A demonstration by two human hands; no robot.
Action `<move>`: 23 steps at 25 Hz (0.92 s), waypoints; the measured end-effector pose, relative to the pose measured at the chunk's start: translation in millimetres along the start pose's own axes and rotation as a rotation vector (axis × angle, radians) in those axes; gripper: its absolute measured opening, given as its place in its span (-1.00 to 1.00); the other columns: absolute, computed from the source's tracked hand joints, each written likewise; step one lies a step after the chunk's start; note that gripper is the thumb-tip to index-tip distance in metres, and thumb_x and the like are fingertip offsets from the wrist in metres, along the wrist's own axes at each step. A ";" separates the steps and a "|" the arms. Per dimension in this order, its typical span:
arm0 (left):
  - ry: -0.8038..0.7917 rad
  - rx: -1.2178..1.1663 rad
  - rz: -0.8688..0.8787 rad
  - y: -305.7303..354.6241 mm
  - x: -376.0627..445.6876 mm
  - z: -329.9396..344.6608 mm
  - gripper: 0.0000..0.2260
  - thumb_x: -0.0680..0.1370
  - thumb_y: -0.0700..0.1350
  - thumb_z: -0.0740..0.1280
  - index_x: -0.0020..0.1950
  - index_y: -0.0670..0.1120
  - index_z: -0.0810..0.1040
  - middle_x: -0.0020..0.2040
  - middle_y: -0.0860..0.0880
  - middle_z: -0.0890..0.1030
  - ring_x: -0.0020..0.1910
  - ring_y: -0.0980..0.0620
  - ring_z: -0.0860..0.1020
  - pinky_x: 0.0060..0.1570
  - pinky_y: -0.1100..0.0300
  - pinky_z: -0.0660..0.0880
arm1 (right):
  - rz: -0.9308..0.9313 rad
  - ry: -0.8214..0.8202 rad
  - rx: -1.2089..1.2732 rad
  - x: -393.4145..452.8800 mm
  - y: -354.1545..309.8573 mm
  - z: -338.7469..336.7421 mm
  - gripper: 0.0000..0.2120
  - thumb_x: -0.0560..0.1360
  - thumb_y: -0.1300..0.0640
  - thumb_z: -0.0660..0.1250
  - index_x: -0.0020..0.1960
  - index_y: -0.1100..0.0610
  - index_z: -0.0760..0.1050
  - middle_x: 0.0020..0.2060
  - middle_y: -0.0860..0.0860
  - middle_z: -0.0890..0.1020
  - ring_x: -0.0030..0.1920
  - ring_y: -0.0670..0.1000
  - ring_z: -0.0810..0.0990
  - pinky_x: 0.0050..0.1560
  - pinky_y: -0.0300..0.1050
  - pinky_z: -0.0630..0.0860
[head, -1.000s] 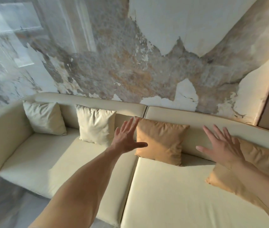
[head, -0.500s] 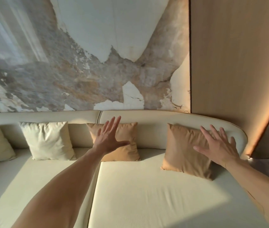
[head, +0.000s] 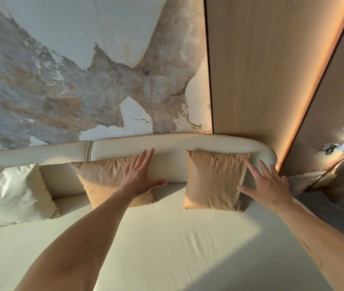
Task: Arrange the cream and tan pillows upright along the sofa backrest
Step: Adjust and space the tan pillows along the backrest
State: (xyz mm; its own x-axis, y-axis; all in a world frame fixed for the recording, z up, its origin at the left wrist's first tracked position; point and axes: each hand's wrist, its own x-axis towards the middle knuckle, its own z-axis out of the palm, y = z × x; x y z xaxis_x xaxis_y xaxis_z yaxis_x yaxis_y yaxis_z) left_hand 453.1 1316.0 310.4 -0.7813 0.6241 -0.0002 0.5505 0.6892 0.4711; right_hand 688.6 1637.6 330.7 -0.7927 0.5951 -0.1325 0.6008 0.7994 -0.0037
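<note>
Tan fabric covers two pillows stood upright against the sofa backrest (head: 167, 144): the right pillow (head: 213, 179) and the middle pillow (head: 101, 177). A cream pillow (head: 11, 194) is leaned against the backrest at the left. The left hand (head: 139, 177) is spread flat, nothing gripped, over the middle pillow's right edge. The right hand (head: 269, 185) is spread open, nothing gripped, at the right pillow's right edge.

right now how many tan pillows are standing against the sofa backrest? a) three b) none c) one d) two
d: two tan pillows lean upright on the backrest, the left tan pillow behind the open left hand and the right tan pillow beside the open right hand; the third pillow in view is a cream pillow.
</note>
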 end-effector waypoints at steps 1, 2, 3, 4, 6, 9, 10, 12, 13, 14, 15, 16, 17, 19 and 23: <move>-0.015 0.000 -0.006 0.4 2.5 3.5 0.04 0.30 0.48 0.33 0.58 0.24 -0.20 0.63 0.07 -0.09 0.59 -0.05 -0.09 0.51 -0.13 -0.01 | 0.007 0.003 0.002 2.2 5.2 2.3 -0.08 0.37 -0.54 0.06 0.57 -0.21 -0.21 0.61 0.00 -0.06 0.58 0.22 -0.07 0.42 0.38 0.10; -0.023 -0.005 -0.011 1.3 5.9 6.9 0.04 0.29 0.49 0.32 0.58 0.25 -0.20 0.63 0.07 -0.09 0.59 -0.04 -0.10 0.52 -0.12 -0.02 | 0.018 0.009 0.004 5.8 11.4 3.9 -0.07 0.36 -0.55 0.04 0.57 -0.21 -0.21 0.61 0.00 -0.06 0.58 0.22 -0.06 0.42 0.39 0.10; -0.023 -0.006 -0.010 2.7 9.5 10.5 0.04 0.29 0.49 0.32 0.58 0.25 -0.20 0.63 0.08 -0.08 0.59 -0.02 -0.10 0.52 -0.11 -0.02 | 0.028 0.013 0.006 10.2 17.5 5.2 -0.06 0.34 -0.56 0.03 0.57 -0.21 -0.21 0.61 0.00 -0.06 0.58 0.22 -0.05 0.43 0.39 0.10; -0.018 0.001 -0.008 5.9 14.0 14.8 0.04 0.28 0.49 0.32 0.58 0.24 -0.19 0.63 0.08 -0.07 0.59 0.00 -0.10 0.51 -0.09 -0.02 | 0.038 0.007 0.010 15.5 24.2 6.1 -0.05 0.32 -0.58 0.01 0.57 -0.22 -0.21 0.61 0.00 -0.06 0.58 0.22 -0.05 0.43 0.39 0.10; -0.015 0.015 -0.016 14.6 21.8 24.7 0.05 0.28 0.48 0.33 0.59 0.22 -0.18 0.63 0.07 -0.05 0.59 0.02 -0.09 0.50 -0.07 0.01 | 0.038 -0.016 0.019 25.4 37.4 11.3 -0.04 0.29 -0.60 -0.03 0.56 -0.22 -0.21 0.61 0.00 -0.07 0.58 0.21 -0.04 0.44 0.40 0.10; -0.036 0.025 -0.066 35.1 34.7 50.4 0.07 0.25 0.52 0.29 0.58 0.24 -0.20 0.63 0.07 -0.07 0.59 0.01 -0.07 0.50 -0.09 0.06 | 0.018 -0.045 0.063 51.6 65.4 25.3 0.03 0.21 -0.63 -0.06 0.57 -0.22 -0.19 0.61 0.01 -0.05 0.57 0.23 -0.02 0.42 0.39 0.15; -0.058 0.018 -0.092 43.4 38.4 62.4 0.07 0.24 0.54 0.28 0.57 0.26 -0.22 0.63 0.07 -0.08 0.59 -0.02 -0.06 0.49 -0.11 0.07 | 0.015 -0.066 0.090 63.1 75.8 29.4 0.05 0.20 -0.64 -0.06 0.57 -0.21 -0.18 0.61 0.02 -0.04 0.57 0.24 -0.01 0.40 0.38 0.17; -0.082 -0.034 -0.155 56.9 45.5 90.8 0.07 0.23 0.54 0.29 0.56 0.28 -0.22 0.63 0.07 -0.07 0.59 -0.07 -0.03 0.49 -0.15 0.07 | 0.011 -0.105 0.137 86.1 94.9 43.7 0.08 0.17 -0.66 -0.04 0.57 -0.19 -0.17 0.60 0.03 -0.03 0.56 0.25 0.01 0.39 0.37 0.19; -0.083 -0.070 -0.188 60.9 50.0 104.8 0.07 0.23 0.53 0.31 0.56 0.29 -0.21 0.63 0.06 -0.05 0.58 -0.07 -0.01 0.48 -0.16 0.08 | 0.021 -0.122 0.174 95.9 103.8 54.3 0.10 0.16 -0.66 -0.02 0.57 -0.18 -0.15 0.60 0.03 -0.02 0.56 0.24 0.02 0.39 0.36 0.20; -0.084 -0.092 -0.219 64.0 56.7 120.9 0.07 0.23 0.52 0.34 0.56 0.29 -0.20 0.63 0.06 -0.04 0.58 -0.07 0.00 0.48 -0.16 0.09 | 0.037 -0.142 0.222 106.7 114.0 66.9 0.12 0.15 -0.66 0.01 0.58 -0.17 -0.14 0.60 0.03 -0.01 0.56 0.24 0.03 0.40 0.35 0.22; -0.087 -0.100 -0.245 65.0 62.9 134.9 0.08 0.22 0.51 0.36 0.56 0.30 -0.19 0.63 0.06 -0.03 0.58 -0.07 0.00 0.46 -0.16 0.10 | 0.052 -0.156 0.268 116.1 122.4 78.3 0.14 0.14 -0.65 0.06 0.58 -0.16 -0.14 0.60 0.04 -0.01 0.56 0.23 0.03 0.40 0.34 0.23; -0.094 -0.102 -0.269 63.8 69.6 148.9 0.08 0.22 0.51 0.36 0.55 0.31 -0.19 0.63 0.06 -0.02 0.58 -0.07 0.01 0.45 -0.17 0.10 | 0.067 -0.174 0.306 125.6 129.8 90.2 0.15 0.14 -0.63 0.12 0.58 -0.15 -0.13 0.60 0.04 -0.01 0.56 0.22 0.04 0.41 0.33 0.23; -0.101 -0.105 -0.292 60.2 77.5 164.4 0.08 0.21 0.51 0.36 0.55 0.31 -0.19 0.62 0.07 -0.02 0.58 -0.07 0.02 0.44 -0.18 0.11 | 0.082 -0.196 0.342 136.7 136.6 104.1 0.15 0.16 -0.60 0.19 0.58 -0.14 -0.13 0.60 0.05 -0.01 0.56 0.22 0.05 0.41 0.31 0.23; -0.117 -0.114 -0.320 46.8 96.3 197.7 0.11 0.19 0.52 0.36 0.55 0.30 -0.21 0.62 0.07 -0.01 0.58 -0.07 0.02 0.43 -0.20 0.14 | 0.111 -0.230 0.423 163.1 145.6 136.5 0.16 0.20 -0.50 0.34 0.59 -0.10 -0.13 0.60 0.07 -0.01 0.56 0.20 0.07 0.43 0.27 0.22; -0.162 -0.129 -0.349 11.1 144.3 271.6 0.18 0.16 0.48 0.43 0.56 0.26 -0.22 0.61 0.02 0.03 0.56 -0.12 0.07 0.43 -0.22 0.19 | 0.161 -0.276 0.573 222.4 144.8 212.6 0.23 0.22 -0.28 0.53 0.60 0.01 -0.16 0.60 0.11 0.02 0.57 0.12 0.06 0.51 0.11 0.12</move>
State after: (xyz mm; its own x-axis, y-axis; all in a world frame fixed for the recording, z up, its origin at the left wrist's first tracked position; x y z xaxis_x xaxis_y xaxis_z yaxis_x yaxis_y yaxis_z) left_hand 426.4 1513.7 76.0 -0.8526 0.4181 -0.3135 0.2113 0.8245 0.5249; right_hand 621.3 1868.2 90.0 -0.6780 0.5996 -0.4252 0.7306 0.4857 -0.4800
